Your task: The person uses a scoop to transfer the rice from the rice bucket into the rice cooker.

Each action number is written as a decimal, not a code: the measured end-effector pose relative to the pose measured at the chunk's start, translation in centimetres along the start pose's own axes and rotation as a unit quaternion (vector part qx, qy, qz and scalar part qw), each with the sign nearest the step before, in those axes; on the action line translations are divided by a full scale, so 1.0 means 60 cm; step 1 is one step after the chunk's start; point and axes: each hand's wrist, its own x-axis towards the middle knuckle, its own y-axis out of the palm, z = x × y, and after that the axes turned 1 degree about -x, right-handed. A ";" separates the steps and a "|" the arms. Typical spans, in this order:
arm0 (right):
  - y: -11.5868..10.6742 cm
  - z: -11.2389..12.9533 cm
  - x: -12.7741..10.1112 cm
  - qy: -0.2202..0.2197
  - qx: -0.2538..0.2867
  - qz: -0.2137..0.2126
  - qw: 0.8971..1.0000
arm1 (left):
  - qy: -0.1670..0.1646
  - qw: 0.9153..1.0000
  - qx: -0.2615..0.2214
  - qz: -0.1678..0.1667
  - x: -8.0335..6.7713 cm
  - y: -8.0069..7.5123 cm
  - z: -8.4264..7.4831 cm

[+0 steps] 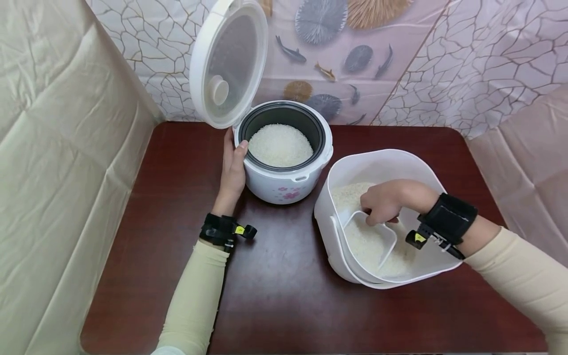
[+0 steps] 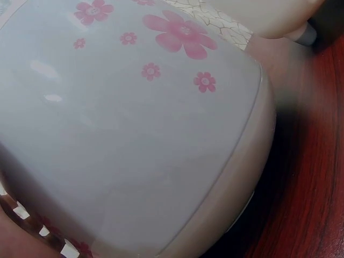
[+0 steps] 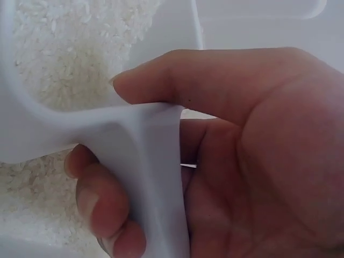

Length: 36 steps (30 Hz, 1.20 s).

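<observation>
White scoop (image 3: 107, 129): inside the bin (image 1: 327, 241), set down into the grains, with rice showing within its rim.
Right hand (image 1: 387, 199): clamped on the scoop's handle (image 3: 158, 199), thumb laid along the upper side, fingertips curled up from below.
Bin: white and open-topped, standing on the dark red-brown surface (image 1: 275, 281), to the right of the rice cooker (image 1: 266, 185) and nearer the person.
Bin rice (image 1: 352, 195): pale grains around the scoop, reaching to the bin's inner walls.
Left hand (image 1: 232, 167): thumb and fingers apart, resting against the cooker's left side, thumb tip at the rim; the left wrist view catches only a little of it at the lower left corner.
Rice cooker: upright near the far edge of the surface, white, with pink flowers (image 1: 290, 193) on its front.
Cooker lid (image 1: 239, 54): raised and leaning back to the left, its round inner face in view.
Inner pot (image 1: 262, 118): dark grey, seated in the cooker, holding a mound of white rice (image 1: 280, 145).
Wrists: a black strap (image 1: 217, 230) on the left, another (image 1: 448, 219) on the right, above cream sleeves (image 1: 195, 296).
Backdrop: patterned cloth (image 1: 324, 59) behind the surface.
</observation>
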 end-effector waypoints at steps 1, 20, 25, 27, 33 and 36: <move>0.000 0.000 0.000 0.002 0.001 -0.002 1.000 | 0.000 1.000 0.000 0.000 0.000 0.000 0.000; 0.004 0.005 0.001 0.017 -0.004 -0.022 1.000 | 0.005 1.000 -0.014 0.004 0.005 -0.001 0.005; 0.003 0.007 0.001 0.022 -0.004 -0.020 1.000 | 0.007 1.000 -0.015 0.003 0.004 0.000 0.002; 0.003 0.007 0.001 0.024 -0.004 -0.021 0.999 | 0.008 1.000 -0.015 0.002 0.004 0.000 0.001; 0.001 0.006 0.000 0.017 -0.006 -0.013 1.000 | 0.009 1.000 -0.015 0.003 0.002 0.000 0.001; 0.001 0.006 0.000 0.015 -0.005 -0.010 1.000 | 0.010 1.000 -0.017 0.004 0.001 0.000 0.002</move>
